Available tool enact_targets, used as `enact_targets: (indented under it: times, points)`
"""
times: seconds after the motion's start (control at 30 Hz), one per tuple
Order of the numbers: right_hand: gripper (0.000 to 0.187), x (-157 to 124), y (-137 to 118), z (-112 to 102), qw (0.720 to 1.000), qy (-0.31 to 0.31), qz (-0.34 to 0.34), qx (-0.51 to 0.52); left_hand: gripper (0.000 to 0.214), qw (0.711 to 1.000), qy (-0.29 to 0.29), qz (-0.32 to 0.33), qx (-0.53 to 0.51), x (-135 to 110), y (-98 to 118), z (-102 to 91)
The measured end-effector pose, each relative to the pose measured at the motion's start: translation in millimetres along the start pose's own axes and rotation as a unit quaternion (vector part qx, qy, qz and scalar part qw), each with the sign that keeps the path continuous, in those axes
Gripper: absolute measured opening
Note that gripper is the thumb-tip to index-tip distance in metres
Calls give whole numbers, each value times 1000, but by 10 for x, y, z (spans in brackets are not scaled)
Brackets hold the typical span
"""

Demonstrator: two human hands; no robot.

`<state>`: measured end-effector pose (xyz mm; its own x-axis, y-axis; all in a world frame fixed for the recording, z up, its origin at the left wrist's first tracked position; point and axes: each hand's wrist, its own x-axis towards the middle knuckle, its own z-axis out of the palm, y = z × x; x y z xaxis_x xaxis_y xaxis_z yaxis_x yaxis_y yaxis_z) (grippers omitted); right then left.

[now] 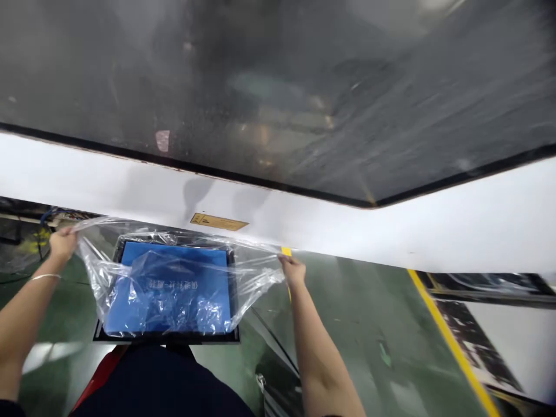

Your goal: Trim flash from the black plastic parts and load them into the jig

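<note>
A clear plastic bag point(98, 272) is stretched wide between my two hands. My left hand point(63, 243) is closed on its upper left edge, and my right hand point(292, 270) pinches the right edge. Inside or beneath the film lies a flat rectangular panel with a blue face point(174, 284) and a dark frame; pale characters on it appear upside down. Wrinkled film covers much of the blue face, so I cannot tell how far the panel sits inside the bag. The panel is close in front of my body.
A large dark glossy surface with a white border point(330, 231) spans the top, carrying a tan label point(219, 222). Below is a green floor point(360, 313) with a yellow line point(452, 341). Cables point(46, 223) lie at the left; a white-and-dark panel point(504, 336) is at the right.
</note>
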<state>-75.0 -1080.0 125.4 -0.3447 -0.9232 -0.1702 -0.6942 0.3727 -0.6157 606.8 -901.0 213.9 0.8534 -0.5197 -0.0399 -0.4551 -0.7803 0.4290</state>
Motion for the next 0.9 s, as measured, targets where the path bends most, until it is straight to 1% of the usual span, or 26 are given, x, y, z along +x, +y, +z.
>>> enact_targets:
  times: [0.07, 0.1, 0.13, 0.17, 0.2, 0.23, 0.27, 0.3, 0.33, 0.37, 0.4, 0.43, 0.47, 0.5, 0.53, 0.57, 0.6, 0.67, 0.7, 0.73, 0.8, 0.83, 0.87, 0.9]
  points:
    - [22, -184, 137, -437, 1000, -3, -11, -25, 32, 999, -22, -40, -4, 3, -282, -411]
    - [20, -308, 201, -620, 999, -8, -13, -39, 33, 998, -34, -50, 5, -46, -440, -602]
    - [18, -448, 245, -757, 998, -9, -12, -57, 37, 998, -42, -50, 13, -138, -592, -764]
    - [19, -602, 257, -837, 997, -6, -22, -80, 43, 999, -36, -35, 19, -279, -728, -881]
    - [22, -770, 227, -847, 992, 3, -51, -112, 52, 1000, -9, -5, 21, -469, -838, -943]
    - [29, -957, 153, -784, 982, 18, -108, -151, 62, 999, 32, 32, 18, -704, -920, -941]
    - [39, -1161, 38, -647, 963, 27, -190, -189, 71, 993, 90, 76, 15, -975, -971, -872]
    - [49, -1381, -110, -445, 940, 10, -278, -198, 68, 983, 140, 118, 18, -1267, -996, -740]
    - [57, -1605, -276, -192, 913, -21, -358, -196, 54, 975, 159, 154, 13, -1564, -997, -552]
    - [63, -1818, -448, 92, 884, -55, -419, -199, 38, 971, 127, 203, 9, -1847, -980, -322]
    - [68, -2003, -612, 386, 857, -86, -462, -211, 27, 961, 33, 274, 12, -2098, -948, -66]
    - [71, -2143, -759, 666, 833, -118, -491, -225, 25, 933, -94, 348, 27, -2303, -903, 197]
    - [70, -2226, -882, 912, 815, -148, -508, -239, 26, 882, -215, 415, 57, -2450, -848, 452]
    - [63, -2248, -981, 1108, 810, -166, -504, -251, 26, 858, -257, 440, 63, -2536, -782, 686]
    - [56, -2219, -1056, 1246, 817, -176, -482, -263, 32, 846, -278, 449, 74, -2560, -709, 888]
    - [50, -2153, -1110, 1324, 826, -181, -460, -271, 39, 829, -300, 459, 106, -2527, -628, 1056]
    - [46, -2072, -1146, 1345, 836, -178, -440, -277, 45, 818, -311, 466, 130, -2449, -545, 1190]
    - [44, -1962, -1161, 1263, 850, -161, -416, -280, 53, 811, -319, 463, 162, -2210, -384, 1375]
    - [44, -1970, -1134, 1187, 853, -152, -416, -277, 54, 811, -324, 456, 169, -2077, -312, 1438]
    - [45, -2034, -1076, 1105, 854, -144, -420, -273, 54, 814, -327, 448, 172, -1952, -250, 1488]
    - [44, -2318, -847, 963, 850, -144, -434, -262, 54, 816, -333, 440, 171, -1759, -155, 1563]
    - [42, -2513, -674, 915, 847, -153, -436, -261, 54, 817, -333, 440, 167, -1700, -122, 1589]
    - [41, -2720, -469, 883, 845, -177, -433, -259, 53, 817, -332, 443, 163, -1668, -102, 1605]
    - [39, -2916, -242, 863, 844, -211, -414, -267, 53, 818, -329, 445, 158, -1662, -95, 1608]
